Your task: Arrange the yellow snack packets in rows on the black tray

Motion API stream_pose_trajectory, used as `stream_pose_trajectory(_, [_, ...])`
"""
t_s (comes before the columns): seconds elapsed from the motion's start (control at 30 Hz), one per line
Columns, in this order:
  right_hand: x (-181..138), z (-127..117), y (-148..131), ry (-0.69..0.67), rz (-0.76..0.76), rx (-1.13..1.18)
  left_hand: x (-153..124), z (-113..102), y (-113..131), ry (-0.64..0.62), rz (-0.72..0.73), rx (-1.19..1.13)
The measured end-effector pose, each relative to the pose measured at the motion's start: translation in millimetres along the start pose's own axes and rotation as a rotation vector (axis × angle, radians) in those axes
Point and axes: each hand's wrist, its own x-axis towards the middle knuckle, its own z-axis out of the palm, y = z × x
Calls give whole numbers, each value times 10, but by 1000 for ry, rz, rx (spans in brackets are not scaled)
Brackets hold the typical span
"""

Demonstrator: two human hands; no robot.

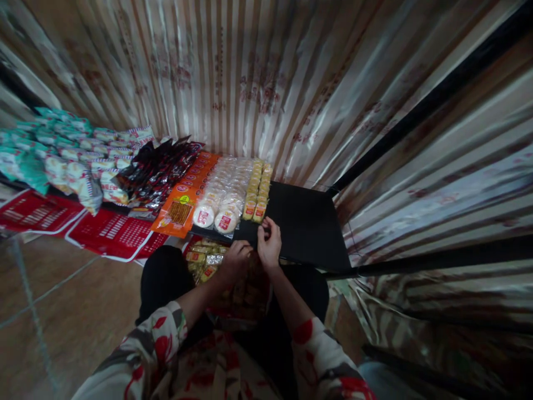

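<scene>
Right hand (270, 243), fingers curled, beside yellow plastic-wrapped snack rows (252, 191); left hand (236, 260) over red-edged box (228, 321); grips unclear. Likely row-building; next needs neat alignment.

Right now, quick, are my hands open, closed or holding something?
Left hand: over the lap packets, grip can't be told.
Right hand: partly curled near the yellow rows, grip unclear.

Two hands in play, that's one left hand (238, 258) and one right hand (270, 241)! One box (235, 321), and its yellow packets (207, 272) overlap too much to count. On we go: two rows of small yellow wrapped snacks (262, 194), two rows of round white cracker packs (227, 218), one orange snack bag (177, 214) showing its whole front! Dark foil bags (160, 172), teal bags (29, 161): too crowded to tally. Red panels (41, 212), at least two!
</scene>
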Motion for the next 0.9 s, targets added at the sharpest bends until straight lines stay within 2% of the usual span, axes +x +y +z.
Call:
stream_pose_trajectory(0.1, [-327, 5, -105, -139, 6, 36, -302, -121, -134, 22, -111, 32])
stream_pose_trajectory(0.2, [-638, 105, -108, -435, 27, -24, -506, -270, -355, 30, -297, 158])
stream_pose_trajectory(0.27, [-816, 215, -57, -622, 2, -71, -575, -383, -513, -24, -409, 291])
stream_pose_trajectory(0.37, [-1033, 387, 25, -788, 3, -135, -587, -532, -711, -147, -561, 445])
stream_pose_trajectory(0.5, [-1201, 539, 40, -866, -16, -167, -503, -569, -861, -293, -729, 478])
stream_pose_trajectory(0.6, [-1227, 603, 22, -899, -29, -168, -461, -495, -905, -340, -752, 446])
stream_pose_trajectory(0.9, [-1174, 762, 5, -856, 100, -201, -652, -413, -865, -284, -697, 415])
